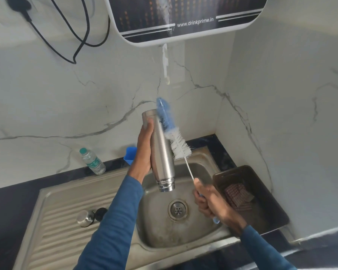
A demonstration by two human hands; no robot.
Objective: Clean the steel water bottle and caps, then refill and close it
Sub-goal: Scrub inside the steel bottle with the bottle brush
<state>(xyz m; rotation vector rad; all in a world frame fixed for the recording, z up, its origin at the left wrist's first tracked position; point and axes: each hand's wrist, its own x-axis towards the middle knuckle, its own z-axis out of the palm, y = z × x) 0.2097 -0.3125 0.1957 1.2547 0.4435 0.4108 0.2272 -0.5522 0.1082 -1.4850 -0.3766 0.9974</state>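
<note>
Steel bottle hangs mouth-down over the sink, and water runs from its neck. The left hand wraps its fingers round the bottle's body. The right hand is clenched on the handle of a brush, whose white bristles stand just beside the bottle. A steel cap and a black cap lie side by side on the drainboard.

The left grip holds the steel bottle mouth-down over the sink. The right grip clasps the handle of a bottle brush, whose white bristles stand just beside the bottle. A steel cap and a black cap lie together on the ribbed drainboard.
</note>
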